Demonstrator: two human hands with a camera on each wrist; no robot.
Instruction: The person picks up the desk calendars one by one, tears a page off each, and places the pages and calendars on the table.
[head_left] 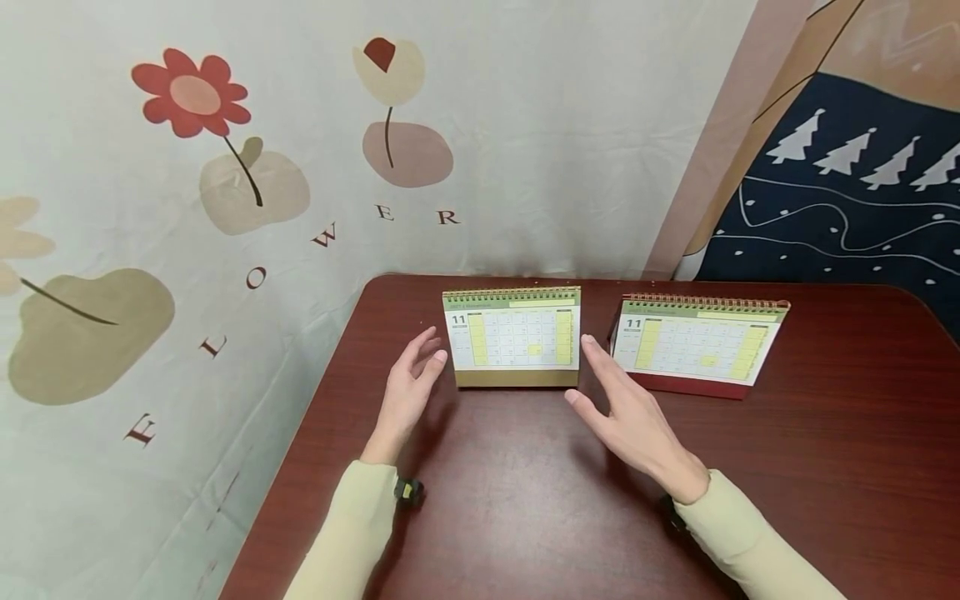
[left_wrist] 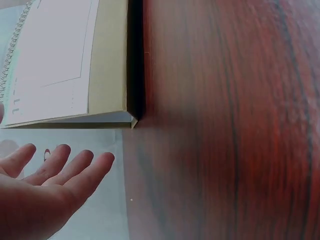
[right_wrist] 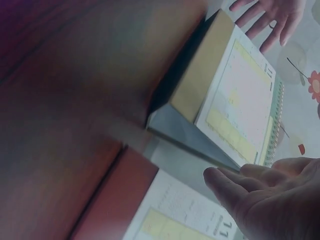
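A spiral-bound desk calendar with a tan base [head_left: 517, 333] stands upright near the back of the table, its page showing 11. At its left side is my left hand [head_left: 408, 379], fingers extended, a small gap between them and the calendar's edge in the left wrist view. My right hand [head_left: 630, 408] is at the calendar's right side, thumb and fingers spread, holding nothing. A second desk calendar with a red base [head_left: 693, 346] stands just right of that hand, also turned to 11. In the right wrist view, the right fingers [right_wrist: 225, 187] lie near both calendars.
The dark reddish-brown wooden table [head_left: 510, 500] has its back edge against a pale wall cloth [head_left: 555, 150] printed with flowers and letters. A dark blue cloth panel with white trees [head_left: 847, 192] hangs at the right.
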